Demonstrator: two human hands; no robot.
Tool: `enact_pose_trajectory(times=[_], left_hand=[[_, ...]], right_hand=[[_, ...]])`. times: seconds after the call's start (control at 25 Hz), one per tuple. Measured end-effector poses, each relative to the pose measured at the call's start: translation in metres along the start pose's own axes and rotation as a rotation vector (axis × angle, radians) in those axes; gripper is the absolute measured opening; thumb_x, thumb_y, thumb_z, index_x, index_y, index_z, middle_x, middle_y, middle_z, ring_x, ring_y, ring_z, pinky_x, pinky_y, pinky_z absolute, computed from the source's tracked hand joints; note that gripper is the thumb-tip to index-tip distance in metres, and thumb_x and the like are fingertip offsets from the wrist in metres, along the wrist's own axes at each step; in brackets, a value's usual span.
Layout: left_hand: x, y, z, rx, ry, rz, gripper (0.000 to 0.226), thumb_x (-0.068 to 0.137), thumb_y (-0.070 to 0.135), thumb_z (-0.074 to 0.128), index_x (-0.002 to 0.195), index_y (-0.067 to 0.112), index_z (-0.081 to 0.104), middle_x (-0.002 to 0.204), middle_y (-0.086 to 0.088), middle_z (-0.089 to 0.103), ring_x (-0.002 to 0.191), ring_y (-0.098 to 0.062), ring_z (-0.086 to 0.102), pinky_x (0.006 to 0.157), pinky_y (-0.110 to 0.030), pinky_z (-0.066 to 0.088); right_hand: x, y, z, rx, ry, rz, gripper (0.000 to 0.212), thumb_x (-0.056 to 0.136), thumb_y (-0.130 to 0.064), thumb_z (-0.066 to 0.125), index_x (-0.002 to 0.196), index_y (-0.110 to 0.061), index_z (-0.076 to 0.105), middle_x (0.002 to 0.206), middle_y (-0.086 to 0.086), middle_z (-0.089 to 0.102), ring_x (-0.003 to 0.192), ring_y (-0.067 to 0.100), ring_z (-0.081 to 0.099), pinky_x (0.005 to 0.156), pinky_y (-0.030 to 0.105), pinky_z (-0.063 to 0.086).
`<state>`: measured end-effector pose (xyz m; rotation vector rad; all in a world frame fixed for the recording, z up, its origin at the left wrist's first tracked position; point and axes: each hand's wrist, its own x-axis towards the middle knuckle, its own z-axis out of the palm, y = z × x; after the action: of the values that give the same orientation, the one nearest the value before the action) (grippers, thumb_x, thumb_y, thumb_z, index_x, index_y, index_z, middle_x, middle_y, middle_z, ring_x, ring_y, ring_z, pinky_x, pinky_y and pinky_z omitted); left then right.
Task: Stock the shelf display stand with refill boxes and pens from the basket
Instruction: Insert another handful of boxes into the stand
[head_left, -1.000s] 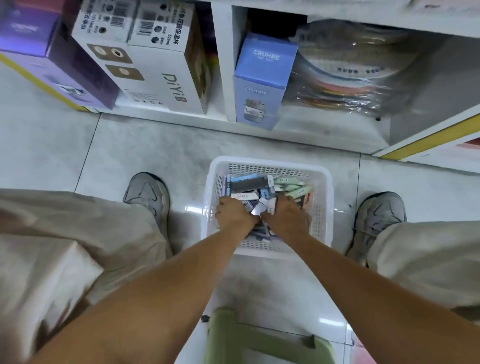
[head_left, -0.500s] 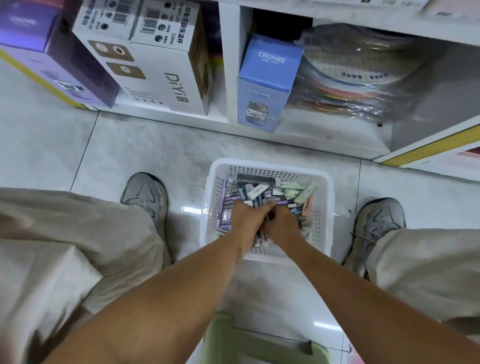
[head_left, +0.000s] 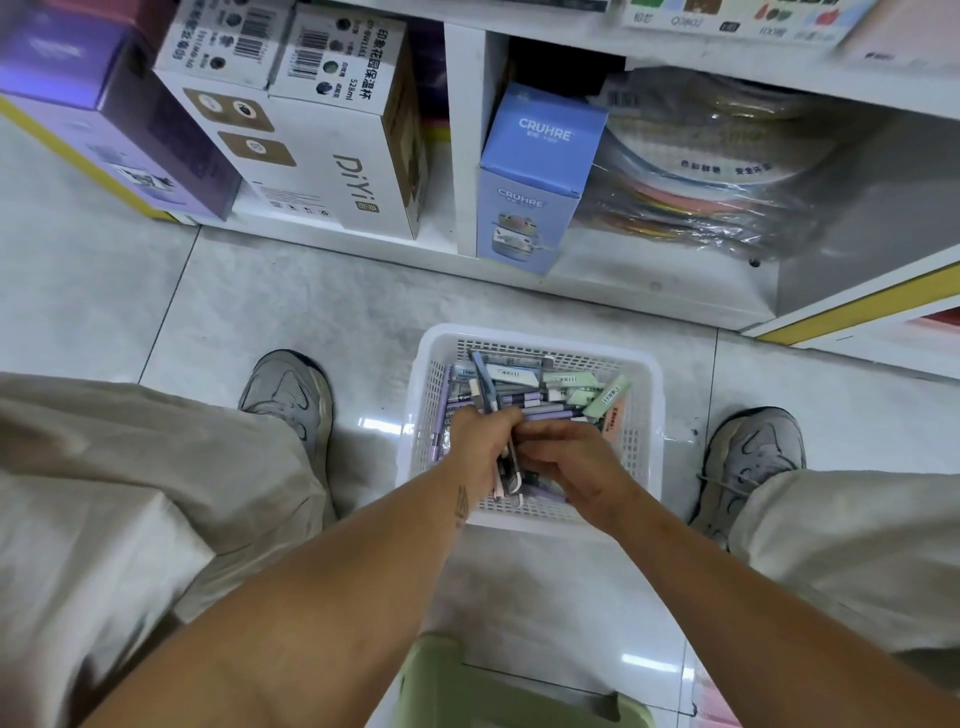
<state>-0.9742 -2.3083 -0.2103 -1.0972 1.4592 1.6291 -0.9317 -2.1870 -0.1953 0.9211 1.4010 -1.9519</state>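
Note:
A white mesh basket (head_left: 649, 415) stands on the floor between my feet, filled with pens and small refill boxes (head_left: 602, 397) in purple, green and peach. My left hand (head_left: 480, 441) is inside the basket, shut on a bundle of pens (head_left: 485, 384) whose ends stick out above and below the fist. Just to its right, my right hand (head_left: 566, 462) has its fingers curled down among the pens. Whether it grips any of them is hidden.
A white shelf unit runs along the top, holding white DiYi boxes (head_left: 322, 156), a blue CRUHRE box (head_left: 535, 176), purple boxes (head_left: 104, 104) and bagged plates (head_left: 701, 171). My shoes (head_left: 291, 395) flank the basket. A green stool (head_left: 493, 691) sits below my arms.
My left hand has closed around a bundle of pens and lifted it slightly in the basket. My right hand has shifted right and nearer, still among the pens.

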Motion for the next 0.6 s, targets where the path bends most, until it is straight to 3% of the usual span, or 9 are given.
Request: enact_pose_trajectory(times=[0.16,0.28,0.44,0.6], left_hand=[[-0.006,0.006,-0.009,0.046,-0.052,0.037,0.032,0.082,0.003,0.068,0.113,0.002,0.061,0.097,-0.022,0.072,0.082,-0.037,0.073,0.069,-0.057,0.059],[-0.019,0.016,-0.020,0.114,-0.141,-0.011,0.033,0.080,0.001,0.068,0.112,-0.002,0.060,0.097,-0.022,0.071,0.074,-0.034,0.073,0.061,-0.047,0.061],[-0.049,0.040,-0.027,0.247,-0.317,0.025,0.015,0.080,0.003,0.065,0.093,-0.004,0.061,0.066,-0.012,0.066,0.052,-0.022,0.062,0.053,-0.032,0.055],[-0.092,0.082,-0.022,0.276,-0.575,0.064,0.004,0.083,0.006,0.062,0.084,0.002,0.062,0.069,-0.012,0.061,0.054,-0.021,0.057,0.054,-0.029,0.051]], right_hand=[[0.004,-0.016,-0.006,-0.283,0.189,-0.047,0.013,0.084,0.009,0.067,0.087,0.000,0.075,0.089,0.024,0.074,0.078,0.028,0.073,0.080,0.038,0.061],[0.004,-0.040,-0.015,-0.495,0.264,-0.020,0.014,0.082,0.009,0.068,0.077,-0.003,0.073,0.080,0.024,0.071,0.068,0.026,0.066,0.074,0.037,0.058],[-0.018,-0.079,-0.014,-0.728,0.149,-0.056,0.012,0.085,0.004,0.065,0.075,0.001,0.072,0.066,0.018,0.066,0.051,0.019,0.058,0.049,0.024,0.048],[-0.056,-0.131,0.001,-0.588,-0.006,-0.155,0.013,0.090,0.001,0.064,0.100,-0.005,0.069,0.091,0.016,0.075,0.069,0.019,0.070,0.057,0.025,0.053]])
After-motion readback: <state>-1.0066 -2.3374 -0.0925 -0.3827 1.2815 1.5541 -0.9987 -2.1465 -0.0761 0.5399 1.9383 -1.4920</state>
